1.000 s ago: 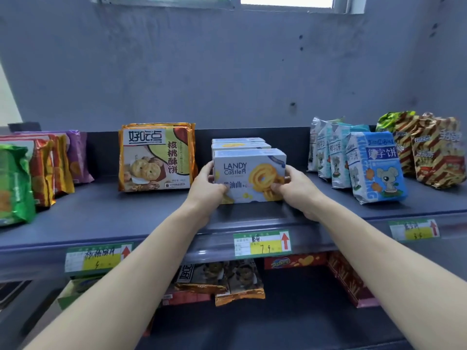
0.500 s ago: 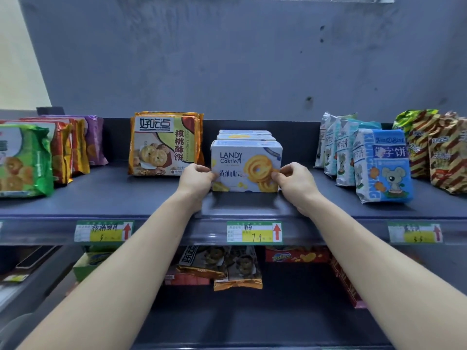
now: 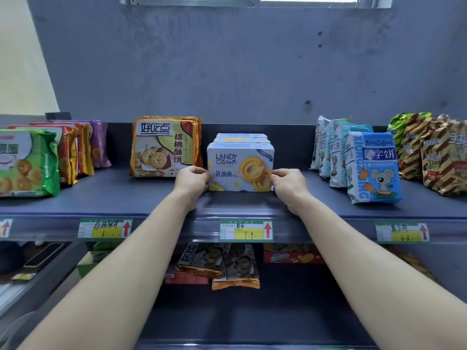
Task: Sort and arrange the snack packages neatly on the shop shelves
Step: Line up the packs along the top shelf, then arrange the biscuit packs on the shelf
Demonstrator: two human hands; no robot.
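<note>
Head view: left hand [image 3: 193, 181] and right hand [image 3: 286, 183], fingers curled, each pinch a side edge of the front Landy Castle cookie box [image 3: 240, 168], upright on the shelf [image 3: 151, 198]; its long axis runs left-right between them, both equally near.

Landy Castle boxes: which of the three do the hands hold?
The front box, whose printed face shows whole. The left hand and right hand pinch its sides; the two boxes behind it show only their tops, untouched.
</note>
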